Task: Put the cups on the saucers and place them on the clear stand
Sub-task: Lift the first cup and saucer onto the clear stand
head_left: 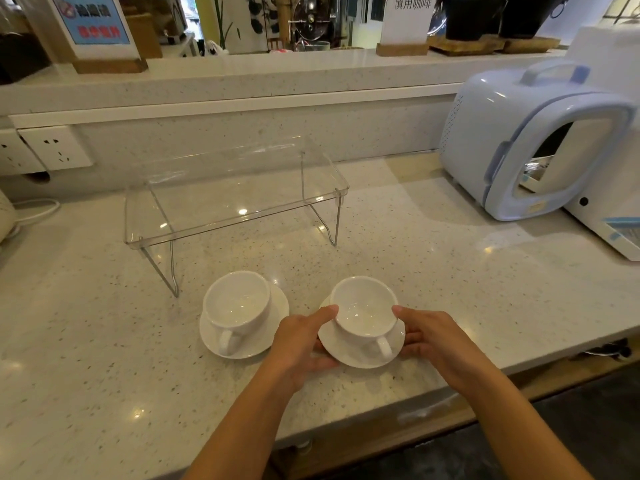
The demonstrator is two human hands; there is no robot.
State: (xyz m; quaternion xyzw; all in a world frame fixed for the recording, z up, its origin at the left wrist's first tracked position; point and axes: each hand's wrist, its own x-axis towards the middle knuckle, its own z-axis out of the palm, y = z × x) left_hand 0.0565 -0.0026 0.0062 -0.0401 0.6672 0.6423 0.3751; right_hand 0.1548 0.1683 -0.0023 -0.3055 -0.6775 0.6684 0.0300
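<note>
Two white cups stand on white saucers on the speckled counter. The left cup [237, 308] rests on its saucer [277, 318], handle toward me, untouched. The right cup [363, 308] sits on the right saucer [360, 358]. My left hand [301, 342] grips that saucer's left edge, thumb against the cup's rim. On the opposite side, my right hand [433, 336] holds the saucer's right edge, thumb on the rim. The clear stand [235, 188] with wire legs stands behind the cups, nothing on its top.
A pale blue mini appliance [526, 140] and a white machine [616, 216] stand at the right. Wall sockets [52, 147] and a white cable [31, 209] are at the left. A raised ledge [242, 77] with signs runs behind. The counter's front edge is close to my arms.
</note>
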